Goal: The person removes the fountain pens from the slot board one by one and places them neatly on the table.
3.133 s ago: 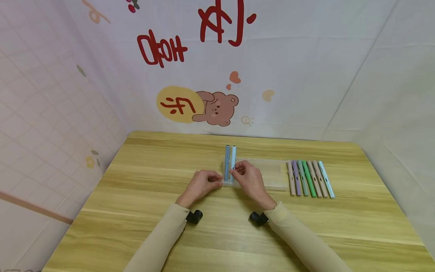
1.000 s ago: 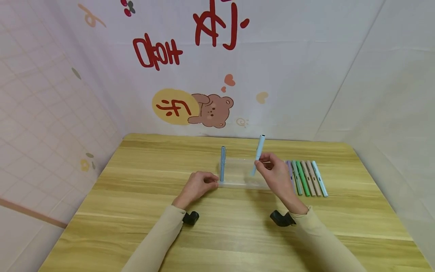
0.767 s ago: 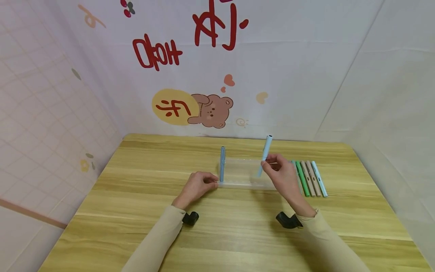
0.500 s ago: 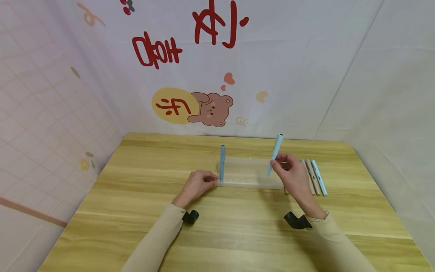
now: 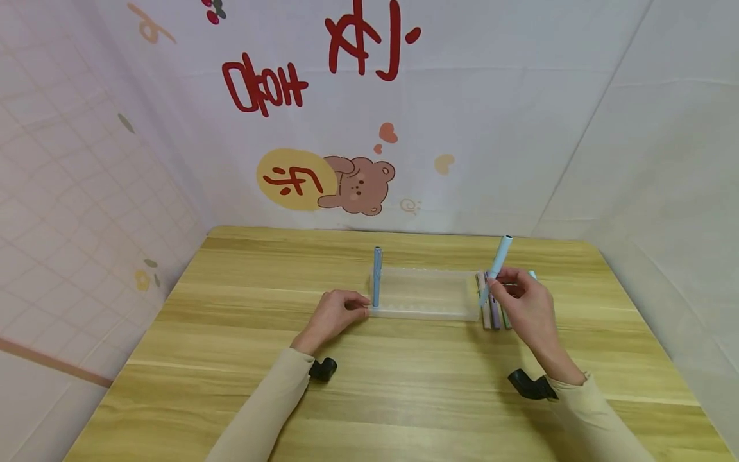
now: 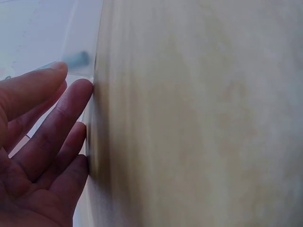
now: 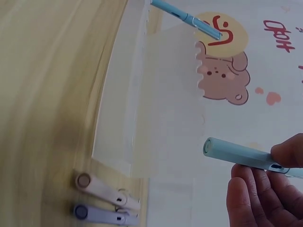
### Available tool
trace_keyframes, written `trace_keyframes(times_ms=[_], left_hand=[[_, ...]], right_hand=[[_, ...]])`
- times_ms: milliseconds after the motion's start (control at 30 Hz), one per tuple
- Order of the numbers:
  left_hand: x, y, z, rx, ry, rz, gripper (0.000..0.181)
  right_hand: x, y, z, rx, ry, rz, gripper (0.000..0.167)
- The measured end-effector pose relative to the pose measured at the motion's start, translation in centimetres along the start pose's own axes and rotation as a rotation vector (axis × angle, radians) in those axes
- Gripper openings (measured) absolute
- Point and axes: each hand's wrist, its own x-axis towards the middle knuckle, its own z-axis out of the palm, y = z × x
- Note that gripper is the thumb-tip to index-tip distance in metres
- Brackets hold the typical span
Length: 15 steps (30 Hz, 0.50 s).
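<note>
A clear pen rack (image 5: 427, 314) stands on the wooden table, with a blue pen (image 5: 378, 276) upright at its left end. My left hand (image 5: 335, 314) rests its fingertips against that end; in the left wrist view its fingers (image 6: 52, 127) are mostly straight, the thumb apart from them. My right hand (image 5: 528, 308) pinches a light blue pen (image 5: 501, 253) between thumb and fingers, tilted, above the rack's right end. In the right wrist view, the pen's barrel end (image 7: 227, 149) points out from the fingers, touching nothing.
Right of the rack lies a row of pens, among them a beige pen (image 7: 102, 187) and a purple pen (image 7: 102, 214). My right hand hides most of the row; the tip of another light blue pen (image 5: 532, 274) shows behind it. A printed cloth backdrop (image 5: 491, 128) borders the table.
The light blue pen, upright beside the blue pen in the rack at first, is lifted out. My right hand has carried it rightward to above the row of pens. My left hand stays put.
</note>
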Motion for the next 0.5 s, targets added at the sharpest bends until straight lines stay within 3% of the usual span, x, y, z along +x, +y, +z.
trace_keyframes(times_ms=[500], left_hand=[[0.0, 0.2, -0.1, -0.014, -0.004, -0.018, 0.013]], right_hand=[[-0.2, 2.9, -3.5, -0.004, 0.064, 0.075, 0.035]])
